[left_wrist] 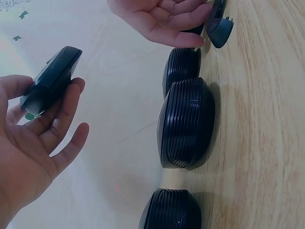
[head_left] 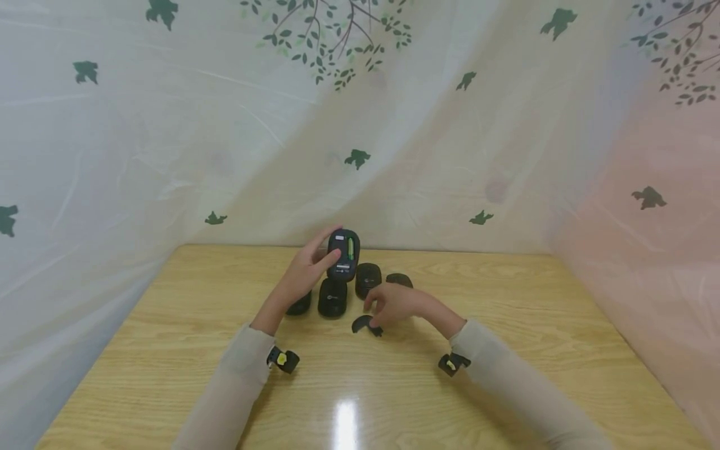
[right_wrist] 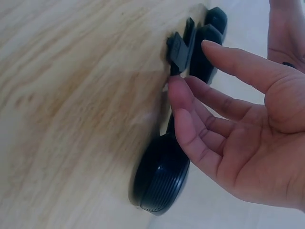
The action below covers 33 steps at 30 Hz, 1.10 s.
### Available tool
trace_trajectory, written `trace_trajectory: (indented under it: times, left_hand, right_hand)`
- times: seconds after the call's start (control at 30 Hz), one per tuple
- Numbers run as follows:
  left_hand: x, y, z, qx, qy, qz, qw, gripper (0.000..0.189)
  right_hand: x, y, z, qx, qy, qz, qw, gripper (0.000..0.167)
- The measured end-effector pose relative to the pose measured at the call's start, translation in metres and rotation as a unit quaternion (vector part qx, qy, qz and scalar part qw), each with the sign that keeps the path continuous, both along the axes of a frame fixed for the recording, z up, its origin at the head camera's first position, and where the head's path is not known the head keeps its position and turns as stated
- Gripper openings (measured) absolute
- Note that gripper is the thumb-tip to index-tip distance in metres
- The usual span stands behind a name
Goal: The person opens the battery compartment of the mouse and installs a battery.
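My left hand (head_left: 302, 270) holds a black computer mouse (head_left: 350, 272) upright, underside facing the head camera. Its battery bay lies uncovered, with a green battery (head_left: 351, 248) inside. In the left wrist view this mouse (left_wrist: 52, 78) is gripped between thumb and fingers, off the table. My right hand (head_left: 396, 302) hovers low over the table, thumb and fingers apart. At its fingertips lies a curved black cover (head_left: 362, 322), which also shows in the right wrist view as a thin cover (right_wrist: 179, 52). Whether a fingertip touches it, I cannot tell.
Several black mice stand on the wooden table (head_left: 360, 387) behind the hands: one mouse (head_left: 332, 300) below the held one, another mouse (head_left: 368, 278) to its right, one (head_left: 299, 305) by the left wrist, one (head_left: 399, 279) behind the right hand. A patterned curtain (head_left: 270, 156) hangs behind.
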<state>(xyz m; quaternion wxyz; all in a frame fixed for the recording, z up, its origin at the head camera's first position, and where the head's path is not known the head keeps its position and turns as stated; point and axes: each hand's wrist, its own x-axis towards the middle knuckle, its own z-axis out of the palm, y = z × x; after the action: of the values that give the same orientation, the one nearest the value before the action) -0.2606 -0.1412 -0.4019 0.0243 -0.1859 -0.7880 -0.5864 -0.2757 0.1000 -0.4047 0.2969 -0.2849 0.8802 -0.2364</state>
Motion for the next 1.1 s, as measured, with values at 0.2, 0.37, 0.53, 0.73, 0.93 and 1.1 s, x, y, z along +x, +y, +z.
trace_trajectory:
  times: [0.2,0.37,0.53,0.73,0.93,1.1]
  left_hand:
    - [0.0,0.0,-0.001,0.005,0.001,-0.01,0.9999,0.054]
    - [-0.001,0.0,-0.002,0.002,0.001,-0.006,1.0,0.054]
    - [0.0,0.0,-0.002,0.004,0.0,-0.007,1.0,0.055]
    - [0.0,-0.001,-0.002,0.013,-0.004,-0.009,0.9999,0.055]
    - [0.0,-0.001,0.0,0.015,-0.004,-0.01,0.9998,0.055]
    - [0.001,-0.002,0.001,0.011,-0.005,-0.012,0.9999,0.055]
  right_hand:
    - [0.005,-0.005,-0.004,0.015,0.036,-0.005,0.9992,0.038]
    - [0.009,-0.01,-0.007,0.038,0.061,-0.017,0.9973,0.042]
    - [0.013,-0.014,-0.01,0.05,0.074,-0.03,0.9956,0.044]
    - [0.013,-0.017,-0.011,0.057,0.079,-0.033,0.9946,0.045]
    - [0.013,-0.02,-0.011,0.046,0.068,-0.026,0.9962,0.045]
    - [0.013,-0.02,-0.013,0.041,0.049,-0.009,0.9979,0.046]
